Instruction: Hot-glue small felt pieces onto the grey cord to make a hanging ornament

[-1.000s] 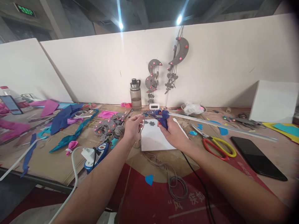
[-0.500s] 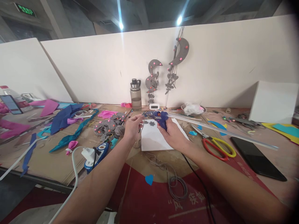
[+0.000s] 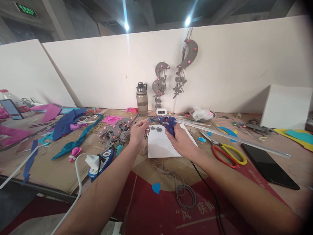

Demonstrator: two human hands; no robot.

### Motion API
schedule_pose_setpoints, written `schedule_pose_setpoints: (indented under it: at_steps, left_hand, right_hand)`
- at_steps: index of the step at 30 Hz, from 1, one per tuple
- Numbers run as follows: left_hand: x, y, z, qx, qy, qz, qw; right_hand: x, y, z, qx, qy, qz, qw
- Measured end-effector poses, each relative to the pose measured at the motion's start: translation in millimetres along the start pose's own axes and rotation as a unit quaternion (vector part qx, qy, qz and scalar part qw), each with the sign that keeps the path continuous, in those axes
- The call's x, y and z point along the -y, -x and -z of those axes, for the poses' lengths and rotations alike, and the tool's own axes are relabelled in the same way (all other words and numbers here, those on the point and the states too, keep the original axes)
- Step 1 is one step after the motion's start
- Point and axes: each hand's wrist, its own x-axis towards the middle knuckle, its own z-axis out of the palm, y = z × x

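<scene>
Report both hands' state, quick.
Left hand: closed, pinching a thin grey cord.
Right hand: closed around the blue plastic glue gun with a long clear stick.

Reaching forward with bare forearms (image 3: 105, 179), converging toward the white sheet (image 3: 161, 148). Pinching with the left hand (image 3: 139, 133), thumb and fingertips together, just beside the sheet's left edge. Gripping with the right hand (image 3: 182, 139) over the sheet's right side, fingers curled.

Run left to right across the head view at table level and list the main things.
Lit phone, knotted pink scrap, blue-and-white socket block, left hand, the glue gun's blue body, right hand, scissors, black phone.
</scene>
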Motion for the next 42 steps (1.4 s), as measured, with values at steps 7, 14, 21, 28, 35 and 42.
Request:
schedule_pose_setpoints:
  at_steps: [7,14,21,28,35,42]
  left_hand:
    - [-1.9,0.4,0.1,0.002,0.01,-0.007,1.0]
    - [2.0,0.5,-0.7,0.02,-0.008,0.008,1.0]
    - [1.4,0.6,-0.4,0.021,-0.008,0.006,1.0]
    - [0.9,1.0,-0.3,0.018,-0.006,0.002,1.0]
    - [2.0,0.2,0.2,0.021,-0.018,-0.001,1.0]
    - [3.0,-0.2,1.3,0.013,-0.019,-0.001,1.0]
  right_hand:
    - [-1.8,0.3,-1.1,0.004,0.004,-0.001,1.0]
    - [0.0,-0.1,-1.0,0.008,0.008,-0.01,1.0]
    - [0.8,0.4,-0.5,0.013,-0.014,-0.009,1.0]
    - [0.6,-1.0,2.3,0.004,-0.029,0.005,1.0]
    - [2.7,0.5,-0.4,0.008,-0.019,-0.011,1.0]
    - [2.0,-0.4,0.3,-0.002,-0.015,-0.015,1.0]
